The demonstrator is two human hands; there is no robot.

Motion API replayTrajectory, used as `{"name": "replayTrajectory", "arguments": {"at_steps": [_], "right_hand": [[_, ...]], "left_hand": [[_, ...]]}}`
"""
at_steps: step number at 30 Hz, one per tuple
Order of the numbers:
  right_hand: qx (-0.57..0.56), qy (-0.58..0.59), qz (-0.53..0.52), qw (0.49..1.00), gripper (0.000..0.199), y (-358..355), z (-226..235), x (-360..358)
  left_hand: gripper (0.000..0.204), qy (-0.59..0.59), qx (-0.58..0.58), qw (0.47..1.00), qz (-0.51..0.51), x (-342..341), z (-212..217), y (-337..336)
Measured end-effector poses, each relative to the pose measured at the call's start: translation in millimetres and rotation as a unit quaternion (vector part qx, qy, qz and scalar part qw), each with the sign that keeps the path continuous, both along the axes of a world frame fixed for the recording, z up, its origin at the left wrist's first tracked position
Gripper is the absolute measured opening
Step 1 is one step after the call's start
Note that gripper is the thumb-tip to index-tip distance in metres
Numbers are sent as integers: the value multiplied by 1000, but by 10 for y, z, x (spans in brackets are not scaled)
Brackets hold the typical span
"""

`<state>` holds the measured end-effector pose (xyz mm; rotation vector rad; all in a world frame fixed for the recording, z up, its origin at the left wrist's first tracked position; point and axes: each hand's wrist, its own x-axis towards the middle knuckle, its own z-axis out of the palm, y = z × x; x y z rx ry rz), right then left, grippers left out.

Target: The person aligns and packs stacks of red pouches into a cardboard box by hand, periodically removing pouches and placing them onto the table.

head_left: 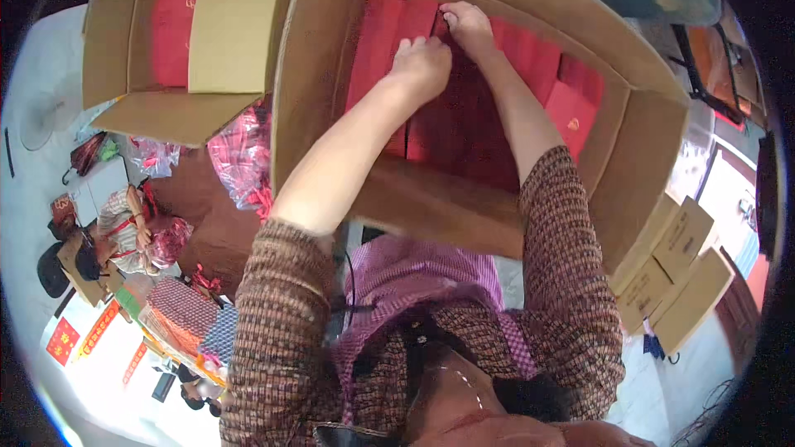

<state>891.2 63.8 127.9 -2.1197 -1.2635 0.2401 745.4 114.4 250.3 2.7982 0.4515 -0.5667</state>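
Both my arms reach into a large open cardboard box, which holds rows of flat red packages. My left hand is closed, its fingers curled down over the dark gap between the rows; what they grip, if anything, is hidden. Just beyond it to the right, my right hand is closed too, thumb and fingertips pinched near the edge of a red row. I cannot make out what lies between those fingertips. A smaller red package with a gold mark lies at the box's right side.
To the left stands another open carton with red packages inside. Clear plastic bags of red items sit below it on a brown surface. At far left a person handles a red bundle. Stacked cardboard boxes stand at right.
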Motion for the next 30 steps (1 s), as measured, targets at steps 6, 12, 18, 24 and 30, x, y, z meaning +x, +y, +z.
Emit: {"name": "replayTrajectory", "arguments": {"at_steps": [6,12,18,24,30], "right_hand": [[33,-60,37,997,22,188,-119,-49],[-51,-77,33,995,25,205,-59,-35],[-16,-97,-9,995,21,267,-166,-81],[-85,-162,-23,983,16,339,-178,-188],[-70,-226,-56,970,24,323,-263,-240]], "left_hand": [[56,-66,107,991,53,168,-1037,500],[63,-68,104,991,44,146,-1249,509],[62,-81,95,991,52,-73,-1240,401],[61,-110,107,987,51,-125,-1291,412],[61,-126,87,986,69,-155,-1365,363]]}}
